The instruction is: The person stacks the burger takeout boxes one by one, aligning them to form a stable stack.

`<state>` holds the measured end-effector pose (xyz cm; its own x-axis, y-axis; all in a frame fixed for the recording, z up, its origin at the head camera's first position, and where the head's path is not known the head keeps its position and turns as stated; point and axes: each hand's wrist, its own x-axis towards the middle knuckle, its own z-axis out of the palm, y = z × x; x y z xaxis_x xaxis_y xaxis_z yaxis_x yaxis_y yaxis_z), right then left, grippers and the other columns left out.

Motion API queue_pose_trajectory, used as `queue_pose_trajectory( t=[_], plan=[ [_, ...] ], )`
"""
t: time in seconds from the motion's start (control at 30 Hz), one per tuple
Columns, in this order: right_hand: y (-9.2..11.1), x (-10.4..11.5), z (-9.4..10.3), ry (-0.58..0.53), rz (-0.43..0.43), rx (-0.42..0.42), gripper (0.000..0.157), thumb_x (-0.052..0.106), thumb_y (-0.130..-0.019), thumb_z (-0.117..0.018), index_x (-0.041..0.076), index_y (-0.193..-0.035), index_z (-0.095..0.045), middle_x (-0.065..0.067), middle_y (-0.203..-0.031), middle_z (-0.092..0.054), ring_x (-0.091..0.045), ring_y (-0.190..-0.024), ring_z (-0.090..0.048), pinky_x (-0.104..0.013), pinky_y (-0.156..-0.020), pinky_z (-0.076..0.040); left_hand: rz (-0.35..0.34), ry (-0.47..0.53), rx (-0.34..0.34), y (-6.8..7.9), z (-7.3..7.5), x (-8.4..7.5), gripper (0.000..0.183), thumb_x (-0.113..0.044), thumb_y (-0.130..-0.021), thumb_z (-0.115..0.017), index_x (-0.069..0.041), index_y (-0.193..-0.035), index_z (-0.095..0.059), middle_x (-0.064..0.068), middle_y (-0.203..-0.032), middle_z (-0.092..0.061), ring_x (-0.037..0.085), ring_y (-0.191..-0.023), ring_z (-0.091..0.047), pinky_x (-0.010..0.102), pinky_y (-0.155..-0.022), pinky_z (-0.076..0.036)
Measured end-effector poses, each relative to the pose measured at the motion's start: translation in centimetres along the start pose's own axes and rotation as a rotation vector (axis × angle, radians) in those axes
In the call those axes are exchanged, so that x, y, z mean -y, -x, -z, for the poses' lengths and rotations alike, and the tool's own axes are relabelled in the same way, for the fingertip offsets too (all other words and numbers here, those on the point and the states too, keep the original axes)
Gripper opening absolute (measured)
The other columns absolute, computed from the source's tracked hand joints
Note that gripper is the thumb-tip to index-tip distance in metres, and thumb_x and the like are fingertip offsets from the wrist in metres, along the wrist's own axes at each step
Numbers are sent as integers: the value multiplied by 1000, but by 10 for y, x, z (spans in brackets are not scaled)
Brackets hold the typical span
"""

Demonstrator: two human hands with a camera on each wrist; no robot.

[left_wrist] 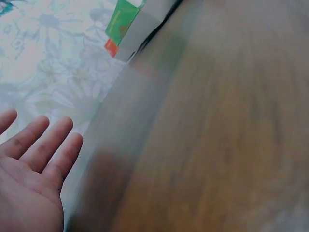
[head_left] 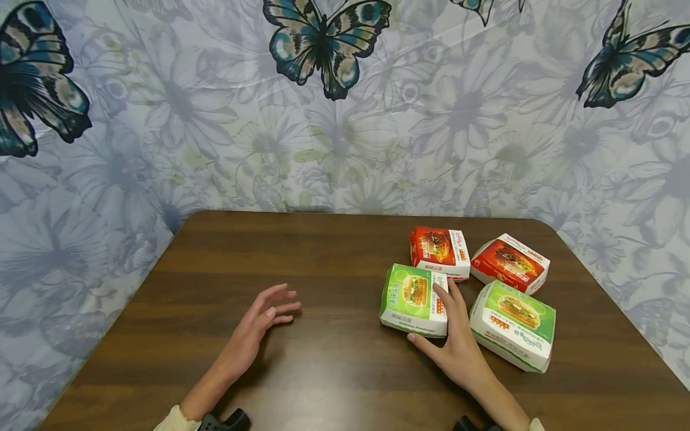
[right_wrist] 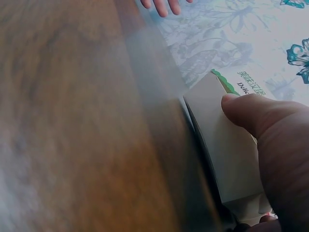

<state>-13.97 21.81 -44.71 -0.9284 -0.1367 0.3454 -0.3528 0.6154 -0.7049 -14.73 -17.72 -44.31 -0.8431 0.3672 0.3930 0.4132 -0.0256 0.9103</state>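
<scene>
My right hand (head_left: 458,344) holds a green-and-white burger box (head_left: 408,302) by its right end, with the thumb low at the near corner and the fingers over the printed edge. In the right wrist view the thumb (right_wrist: 248,110) presses on the white side of this box (right_wrist: 224,150); the other fingers are mostly hidden. My left hand (head_left: 256,335) hovers over the table to the left of the box, holding nothing. Its fingers (left_wrist: 42,140) are extended and spread in the left wrist view, where part of a green box (left_wrist: 124,21) shows at the top.
Behind the held box stands a red burger box (head_left: 433,246), with another red one (head_left: 509,261) angled to its right. A larger green burger box (head_left: 514,326) lies right of my right hand. The brown wooden table (head_left: 302,251) ends at a butterfly-patterned cloth (head_left: 345,149).
</scene>
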Motion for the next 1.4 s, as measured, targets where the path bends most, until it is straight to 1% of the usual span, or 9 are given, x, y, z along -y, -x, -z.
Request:
queue_pose_trajectory(
  t=[0.2, 0.37, 0.5, 0.7, 0.83, 0.93, 1.03, 1.23, 1.4],
  plan=[
    [4, 3, -3, 3, 4, -12, 109, 19, -77, -93, 17, -162, -25, -24, -170, -4, -51, -152, -13, -73, -106, -30, -6, -3, 4, -1, 5, 1, 47, -5, -110, -23, -2, -157, -30, 11, -150, -48, 24, -132, -58, 31, -103, -51],
    [5, 3, -4, -2, 19, -31, 109, 14, -76, -93, 17, -162, -26, -26, -169, -6, -50, -153, -12, -75, -106, -28, 20, -42, 11, 2, 7, -1, 47, -6, -111, -23, -5, -158, -29, 22, -150, -45, 21, -132, -58, 31, -103, -52],
    [5, 3, -7, -11, 28, -22, 110, 13, -76, -93, 18, -163, -25, -26, -169, -7, -50, -154, -11, -74, -106, -28, 33, -87, -4, 9, 6, -4, 47, -5, -111, -24, -6, -158, -30, 25, -148, -45, 19, -130, -59, 32, -101, -53],
    [7, 4, -9, -24, 13, -12, 109, 13, -76, -93, 20, -162, -26, -25, -169, -7, -50, -154, -11, -74, -106, -28, 12, -97, 1, 12, 4, -4, 48, -2, -110, -24, -5, -157, -31, 21, -148, -47, 18, -131, -59, 32, -101, -53],
    [6, 3, -8, -26, 17, -7, 110, 13, -76, -93, 19, -162, -26, -25, -169, -7, -50, -154, -10, -74, -106, -29, -28, -85, 2, 9, 3, -2, 48, 1, -109, -24, -2, -156, -31, 12, -150, -48, 18, -133, -57, 30, -101, -52],
    [4, 2, -6, -18, 14, -4, 110, 13, -76, -93, 20, -162, -26, -24, -170, -7, -50, -153, -12, -74, -106, -29, -36, -55, 4, 5, 1, -1, 50, -1, -109, -23, -4, -159, -25, 9, -154, -44, 18, -136, -53, 30, -103, -51],
    [3, 1, -4, -8, 16, -3, 110, 13, -76, -93, 20, -162, -26, -23, -170, -7, -50, -153, -14, -73, -105, -30, -24, -22, 4, 1, 0, 2, 53, -5, -110, -22, -9, -163, -15, 11, -157, -36, 18, -141, -47, 29, -106, -48],
    [-3, -2, -1, 22, 29, 17, 108, 14, -77, -92, 18, -162, -27, -25, -169, -11, -51, -150, -20, -72, -105, -33, 1, -54, -69, -2, -2, 7, 56, -9, -111, -24, -14, -165, -8, 16, -161, -27, 21, -146, -39, 23, -109, -43],
    [-2, -1, 0, 38, 21, 17, 103, 14, -78, -92, 17, -160, -31, -25, -168, -16, -52, -149, -24, -71, -105, -35, 61, -98, -111, 0, -4, 7, 58, -10, -112, -30, -21, -165, -10, 21, -162, -23, 21, -146, -37, 18, -107, -42]
  ],
)
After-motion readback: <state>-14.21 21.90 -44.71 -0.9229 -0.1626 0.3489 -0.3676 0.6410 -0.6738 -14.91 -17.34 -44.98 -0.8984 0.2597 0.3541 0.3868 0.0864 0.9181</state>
